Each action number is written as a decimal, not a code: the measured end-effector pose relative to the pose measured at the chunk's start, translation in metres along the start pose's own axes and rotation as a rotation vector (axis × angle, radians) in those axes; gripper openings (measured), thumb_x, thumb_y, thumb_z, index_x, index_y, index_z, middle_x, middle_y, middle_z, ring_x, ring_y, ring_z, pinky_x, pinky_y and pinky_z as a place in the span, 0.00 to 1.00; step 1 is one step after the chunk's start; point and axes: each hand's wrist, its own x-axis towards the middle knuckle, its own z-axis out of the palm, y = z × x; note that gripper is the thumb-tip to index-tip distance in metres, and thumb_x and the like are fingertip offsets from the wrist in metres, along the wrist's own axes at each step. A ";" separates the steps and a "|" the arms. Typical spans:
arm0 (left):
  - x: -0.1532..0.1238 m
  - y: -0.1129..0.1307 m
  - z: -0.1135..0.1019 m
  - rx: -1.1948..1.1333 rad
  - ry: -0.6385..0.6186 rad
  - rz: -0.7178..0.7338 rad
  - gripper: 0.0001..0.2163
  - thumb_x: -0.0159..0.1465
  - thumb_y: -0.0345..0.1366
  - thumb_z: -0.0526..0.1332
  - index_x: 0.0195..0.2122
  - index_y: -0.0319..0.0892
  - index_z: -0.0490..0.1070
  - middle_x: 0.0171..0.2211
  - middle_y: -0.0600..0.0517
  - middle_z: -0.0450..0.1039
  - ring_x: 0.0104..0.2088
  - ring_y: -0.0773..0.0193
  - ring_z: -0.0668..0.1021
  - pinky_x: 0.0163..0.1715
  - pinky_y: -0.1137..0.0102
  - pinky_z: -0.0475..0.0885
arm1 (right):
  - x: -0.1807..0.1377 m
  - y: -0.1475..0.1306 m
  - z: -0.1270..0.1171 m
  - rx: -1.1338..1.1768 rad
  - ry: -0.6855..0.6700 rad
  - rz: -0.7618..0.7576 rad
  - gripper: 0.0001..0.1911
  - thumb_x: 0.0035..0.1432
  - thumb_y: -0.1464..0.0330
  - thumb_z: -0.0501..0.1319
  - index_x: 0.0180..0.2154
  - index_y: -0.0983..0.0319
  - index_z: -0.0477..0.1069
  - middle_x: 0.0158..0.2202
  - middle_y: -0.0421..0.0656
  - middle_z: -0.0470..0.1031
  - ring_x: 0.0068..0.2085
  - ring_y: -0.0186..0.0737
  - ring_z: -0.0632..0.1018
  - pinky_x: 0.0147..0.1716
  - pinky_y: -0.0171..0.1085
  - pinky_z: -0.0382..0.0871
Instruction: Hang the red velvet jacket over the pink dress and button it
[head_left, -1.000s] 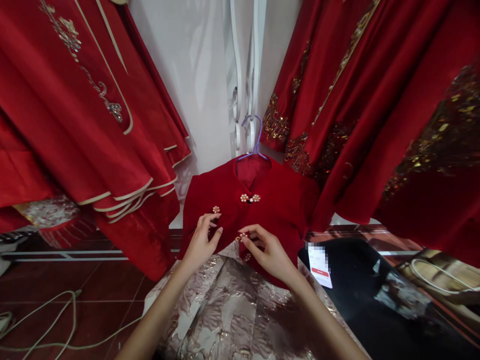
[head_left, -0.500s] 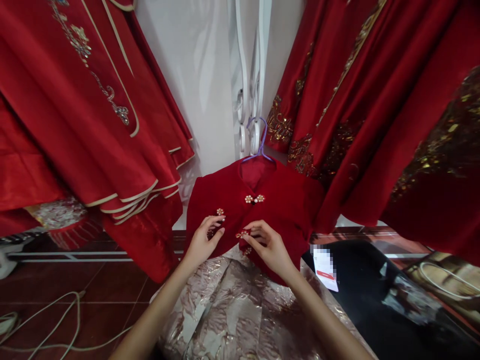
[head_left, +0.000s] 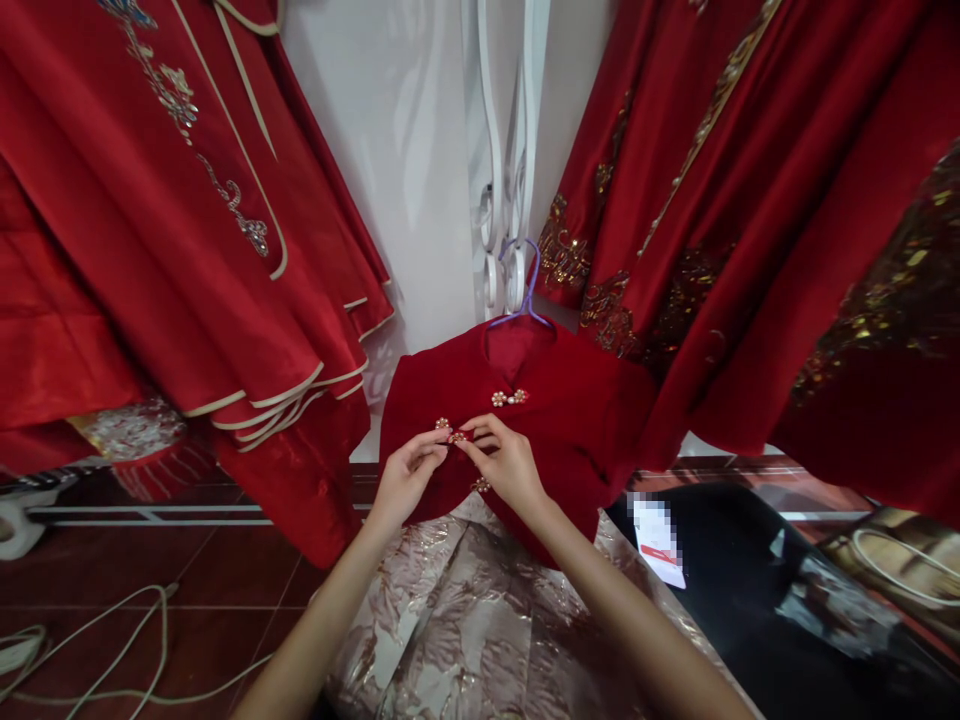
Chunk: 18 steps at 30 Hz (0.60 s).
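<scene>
A red velvet jacket (head_left: pixel 570 410) hangs on a purple hanger (head_left: pixel 521 290) over a pale brocade skirt (head_left: pixel 480 620). A pearl clasp (head_left: pixel 508 397) at its collar is fastened. Lower down, my left hand (head_left: pixel 409 478) and my right hand (head_left: pixel 504 462) meet at a second pearl button (head_left: pixel 448 430) on the jacket's front. Both hands pinch the fabric and button there, fingertips almost touching. A third button (head_left: pixel 480 486) shows just under my right hand.
Red embroidered gowns hang close on the left (head_left: pixel 187 250) and right (head_left: pixel 750 230). A white ornate rack (head_left: pixel 504 150) stands against the white wall. A tagged black garment (head_left: pixel 765 590) lies at the right. White cables (head_left: pixel 112 650) trail over the dark red tiled floor.
My right hand has moved up and left from the lower button to meet my left hand at the second button. The view has drifted slightly.
</scene>
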 end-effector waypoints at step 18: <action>0.020 0.009 0.000 0.535 0.083 0.255 0.07 0.57 0.32 0.62 0.36 0.40 0.76 0.36 0.50 0.79 0.34 0.63 0.80 0.39 0.67 0.75 | 0.004 -0.006 0.004 -0.263 -0.003 -0.076 0.08 0.61 0.67 0.55 0.41 0.56 0.69 0.38 0.39 0.76 0.38 0.36 0.77 0.34 0.34 0.70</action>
